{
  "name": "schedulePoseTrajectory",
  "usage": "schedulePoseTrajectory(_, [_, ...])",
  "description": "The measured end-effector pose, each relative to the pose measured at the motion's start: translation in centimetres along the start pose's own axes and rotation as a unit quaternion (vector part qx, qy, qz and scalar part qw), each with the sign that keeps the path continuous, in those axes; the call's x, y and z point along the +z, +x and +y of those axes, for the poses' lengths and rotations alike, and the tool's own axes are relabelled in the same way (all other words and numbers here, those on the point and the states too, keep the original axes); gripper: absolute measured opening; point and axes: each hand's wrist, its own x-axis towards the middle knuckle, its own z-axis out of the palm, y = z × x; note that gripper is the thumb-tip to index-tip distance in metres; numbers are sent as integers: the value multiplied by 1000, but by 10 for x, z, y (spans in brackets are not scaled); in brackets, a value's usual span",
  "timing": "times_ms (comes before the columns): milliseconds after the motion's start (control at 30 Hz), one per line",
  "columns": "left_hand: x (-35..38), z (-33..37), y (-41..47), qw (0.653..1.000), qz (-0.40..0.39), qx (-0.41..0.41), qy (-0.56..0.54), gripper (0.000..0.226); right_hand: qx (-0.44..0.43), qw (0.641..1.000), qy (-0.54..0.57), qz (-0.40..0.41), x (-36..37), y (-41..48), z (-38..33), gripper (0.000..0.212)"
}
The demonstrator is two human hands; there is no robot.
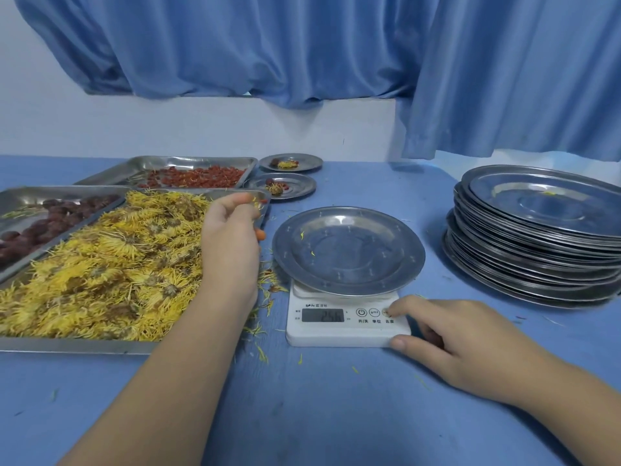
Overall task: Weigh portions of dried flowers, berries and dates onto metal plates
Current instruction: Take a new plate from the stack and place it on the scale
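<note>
A blue desk (336, 415) carries three steel trays at the left: dried yellow flowers (100, 264) nearest, dates (40, 227) behind them, red berries (198, 176) farthest. Two small filled plates (285, 186) sit beyond, a white kitchen scale (346, 327) stands mid-desk, and a stack of metal plates (537, 237) stands right. Loose petals (262, 351) litter the surface.
</note>
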Motion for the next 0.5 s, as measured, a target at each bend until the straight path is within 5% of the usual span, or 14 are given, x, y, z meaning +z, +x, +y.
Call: schedulePoseTrajectory(500, [3,0,-4,999,-13,26,26,20,26,1000,-11,8,5,3,-8,65])
